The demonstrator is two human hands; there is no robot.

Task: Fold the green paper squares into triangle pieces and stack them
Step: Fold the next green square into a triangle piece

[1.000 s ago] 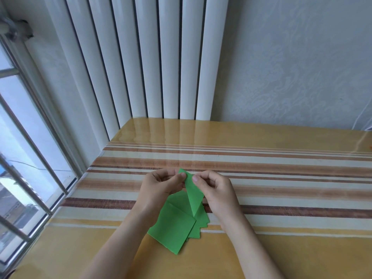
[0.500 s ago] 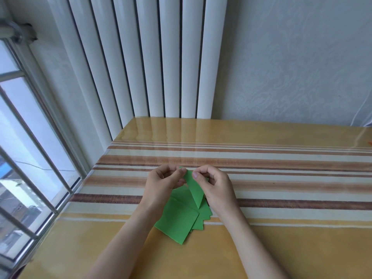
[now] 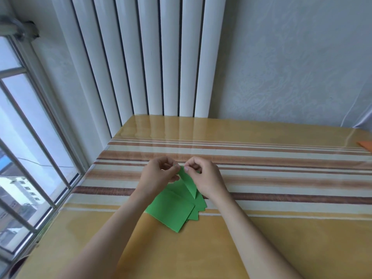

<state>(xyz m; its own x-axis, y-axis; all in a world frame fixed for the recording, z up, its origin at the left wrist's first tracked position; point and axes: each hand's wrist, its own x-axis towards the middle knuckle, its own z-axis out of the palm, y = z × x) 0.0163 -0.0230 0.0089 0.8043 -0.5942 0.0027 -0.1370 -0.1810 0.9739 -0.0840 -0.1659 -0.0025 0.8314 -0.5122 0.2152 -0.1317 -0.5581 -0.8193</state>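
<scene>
Matt green paper on glossy striped tabletop

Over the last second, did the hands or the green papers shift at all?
Barely. Both the left hand and right hand keep pinching the top of the folded green piece, held above the pile of green squares. The piece looks narrower now. The pile stays put on the table.

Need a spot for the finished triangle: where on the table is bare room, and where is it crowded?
Bare: the striped table right of the right hand, up to the orange sheet at the far right edge; also the yellow band beyond both hands, towards the radiator. Crowded: under the wrists, where the green paper stack lies below the folded piece the left hand shares.
</scene>
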